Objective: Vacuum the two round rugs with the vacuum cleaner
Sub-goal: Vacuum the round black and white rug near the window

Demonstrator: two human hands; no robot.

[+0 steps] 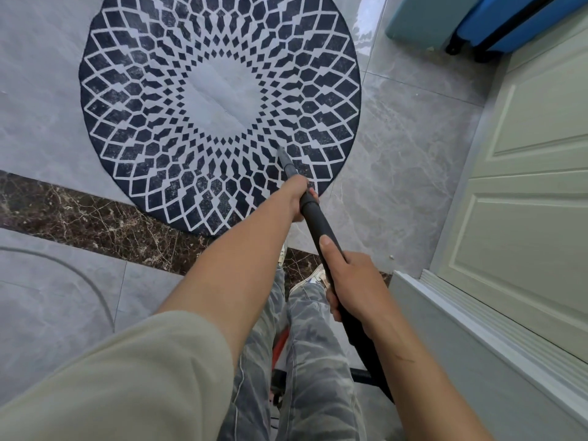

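As a person stands at the edge of a round rug (219, 113) patterned in dark blue and white diamonds, both hands grasp the black vacuum tube (318, 227). Its narrow grey nozzle (284, 157) touches the rug's lower right part, between the pale centre and the rim. The left hand (299, 197), reaching forward from a beige sleeve (127, 377), is wrapped round the tube near the joint where it narrows. The right hand (353, 281) holds it closer to the body, thumb laid along the top. The rug lies flat on a grey tiled floor (397, 154), its near edge overlapping a dark brown marble strip (79, 214). Camouflage trousers (311, 361) and pale shoes (310, 276) show below the arms, with a ribbed black hose (359, 375) and a red part (280, 345), too hidden to identify, beside the legs. A cream panelled door (525, 186) stands at right, a blue suitcase (509, 23) beyond it.
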